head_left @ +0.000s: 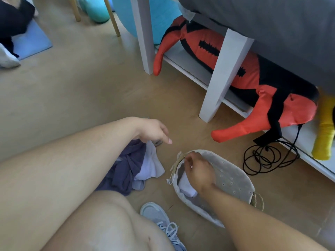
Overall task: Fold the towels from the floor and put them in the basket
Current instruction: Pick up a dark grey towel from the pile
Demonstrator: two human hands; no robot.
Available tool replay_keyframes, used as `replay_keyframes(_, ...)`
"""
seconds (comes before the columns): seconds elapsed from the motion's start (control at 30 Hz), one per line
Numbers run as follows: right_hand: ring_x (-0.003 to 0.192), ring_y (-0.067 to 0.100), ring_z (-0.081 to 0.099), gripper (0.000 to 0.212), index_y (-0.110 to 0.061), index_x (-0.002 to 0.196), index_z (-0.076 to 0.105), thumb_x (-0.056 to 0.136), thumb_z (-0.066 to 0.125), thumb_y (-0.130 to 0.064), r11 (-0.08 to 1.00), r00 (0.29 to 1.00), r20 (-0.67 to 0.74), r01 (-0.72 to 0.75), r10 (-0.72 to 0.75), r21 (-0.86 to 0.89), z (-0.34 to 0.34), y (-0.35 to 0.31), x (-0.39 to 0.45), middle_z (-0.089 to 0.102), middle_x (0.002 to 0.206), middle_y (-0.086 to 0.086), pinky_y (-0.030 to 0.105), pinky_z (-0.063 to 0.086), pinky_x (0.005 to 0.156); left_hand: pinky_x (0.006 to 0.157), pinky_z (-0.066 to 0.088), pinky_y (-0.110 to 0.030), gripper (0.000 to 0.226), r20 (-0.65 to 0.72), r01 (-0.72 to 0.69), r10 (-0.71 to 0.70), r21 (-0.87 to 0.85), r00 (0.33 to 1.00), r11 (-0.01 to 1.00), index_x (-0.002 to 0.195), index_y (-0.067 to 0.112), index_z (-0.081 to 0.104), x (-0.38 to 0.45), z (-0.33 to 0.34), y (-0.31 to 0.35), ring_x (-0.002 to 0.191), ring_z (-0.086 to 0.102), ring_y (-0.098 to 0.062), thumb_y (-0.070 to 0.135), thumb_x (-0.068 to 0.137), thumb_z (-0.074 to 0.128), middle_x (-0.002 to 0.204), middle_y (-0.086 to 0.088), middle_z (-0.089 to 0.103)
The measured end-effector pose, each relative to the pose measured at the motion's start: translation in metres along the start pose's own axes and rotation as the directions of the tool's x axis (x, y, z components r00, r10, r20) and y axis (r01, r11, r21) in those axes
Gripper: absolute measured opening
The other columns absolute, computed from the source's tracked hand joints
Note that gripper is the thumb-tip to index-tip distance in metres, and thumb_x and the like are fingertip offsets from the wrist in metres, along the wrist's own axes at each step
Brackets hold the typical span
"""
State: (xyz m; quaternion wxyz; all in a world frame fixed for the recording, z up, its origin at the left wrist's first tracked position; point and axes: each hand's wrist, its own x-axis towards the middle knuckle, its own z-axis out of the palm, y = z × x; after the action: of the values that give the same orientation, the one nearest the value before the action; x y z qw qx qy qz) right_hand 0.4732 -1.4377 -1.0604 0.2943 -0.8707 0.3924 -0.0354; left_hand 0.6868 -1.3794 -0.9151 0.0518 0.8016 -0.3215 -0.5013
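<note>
One folded white towel (187, 185) lies inside the fabric-lined basket (233, 180), the right hand (197, 171) upon it, fingers curled; whether it grips cannot be told. The left hand (154, 131) hangs loose-fingered, holding nothing, above the unfolded heap (134, 169) of purple and white towels on the floor (81, 91). Most work remains. The heap's count is hidden by the forearm.

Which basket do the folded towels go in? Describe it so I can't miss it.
Start at the white bed frame leg near the orange and black plush toy. On the floor in front, beside a coiled black cable, sits the basket: oval, lined with pale eyelet fabric, with woven straw handles.
</note>
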Motion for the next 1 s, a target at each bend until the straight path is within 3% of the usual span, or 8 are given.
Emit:
replay_keyframes(0.17,0.072,0.014,0.061,0.009,-0.023,0.103,0.06,0.098,0.054,-0.025,0.975,0.988,-0.003,0.156,-0.157,0.158,-0.01,-0.045,0.011,0.063,0.094,-0.009,0.034,0.051,0.064,0.1,0.048,-0.04,0.053,-0.183,-0.005,-0.043,-0.252,0.982,0.968,0.135,0.022,0.058,0.004,-0.012,-0.054,0.125,0.05,-0.021,0.033,0.087,0.076,0.13,0.003,0.054)
replay_keyframes(0.27,0.069,0.011,0.057,0.013,-0.024,0.109,0.058,0.097,0.052,-0.025,0.966,0.974,0.05,0.213,-0.222,0.147,-0.012,-0.062,0.016,0.059,0.097,-0.011,0.034,0.051,0.062,0.103,0.043,-0.038,0.033,-0.333,0.098,-0.078,0.041,0.94,0.994,0.12,0.025,0.061,0.017,0.007,-0.102,0.122,0.05,-0.023,0.026,0.088,0.072,0.13,-0.001,0.055)
replay_keyframes(0.37,0.07,0.005,0.053,0.02,-0.028,0.117,0.057,0.097,0.053,-0.032,0.959,0.954,0.135,0.253,-0.269,0.124,-0.014,-0.067,0.018,0.056,0.102,-0.014,0.028,0.046,0.065,0.115,0.031,-0.044,0.044,-0.264,0.302,-0.211,0.375,0.941,0.876,0.134,0.026,0.058,0.032,0.032,-0.143,0.147,0.023,-0.029,0.028,0.089,0.062,0.155,-0.005,0.034)
replay_keyframes(0.47,0.066,0.0,0.048,0.022,-0.029,0.117,0.057,0.096,0.056,-0.034,0.952,0.93,0.206,0.291,-0.305,0.097,-0.015,-0.062,0.016,0.058,0.107,-0.014,0.025,0.042,0.064,0.11,0.039,-0.039,0.047,-0.234,0.32,-0.245,0.377,0.941,0.869,0.136,0.022,0.058,0.04,0.046,-0.162,0.138,0.043,-0.03,0.029,0.09,0.06,0.148,-0.007,0.048)
replay_keyframes(0.6,0.068,0.003,0.056,0.023,-0.03,0.117,0.057,0.094,0.058,-0.031,0.964,0.935,0.235,0.256,-0.266,0.075,-0.02,-0.05,0.013,0.057,0.105,-0.016,0.025,0.045,0.06,0.102,0.048,-0.037,0.041,-0.437,0.307,-0.133,0.357,0.89,0.882,0.132,0.019,0.061,0.042,0.059,-0.172,0.123,0.059,-0.03,0.014,0.092,0.055,0.136,-0.008,0.061)
replay_keyframes(0.8,0.076,0.006,0.061,0.028,-0.034,0.118,0.055,0.091,0.061,-0.029,0.97,0.956,0.192,0.198,-0.222,0.137,-0.041,-0.051,0.011,0.058,0.104,-0.016,0.038,0.056,0.074,0.065,0.054,-0.029,0.02,-0.588,-0.082,0.022,-0.075,0.808,0.994,0.067,0.021,0.068,0.022,0.038,-0.132,0.069,0.066,-0.01,0.006,0.079,0.067,0.072,0.007,0.071)
replay_keyframes(0.9,0.095,0.004,0.057,0.059,-0.043,0.139,0.043,0.086,0.069,-0.032,0.948,0.949,0.181,0.214,-0.259,0.236,-0.065,-0.068,0.01,0.054,0.117,-0.02,0.034,0.053,0.087,0.054,0.041,-0.023,0.023,-0.538,-0.302,0.161,-0.186,0.828,0.935,0.064,0.016,0.056,-0.014,0.005,-0.079,0.047,0.048,-0.007,-0.004,0.074,0.057,0.061,-0.001,0.057)
replay_keyframes(1.0,0.113,0.004,0.052,0.083,-0.045,0.15,0.031,0.081,0.077,-0.034,0.897,0.931,0.151,0.262,-0.332,0.356,-0.101,-0.097,0.01,0.049,0.132,-0.017,0.025,0.046,0.094,0.057,0.035,-0.026,0.017,-0.402,-0.456,0.372,-0.135,0.836,0.88,0.063,0.02,0.055,-0.069,-0.034,-0.022,0.055,0.041,-0.015,0.003,0.062,0.051,0.061,-0.004,0.053)
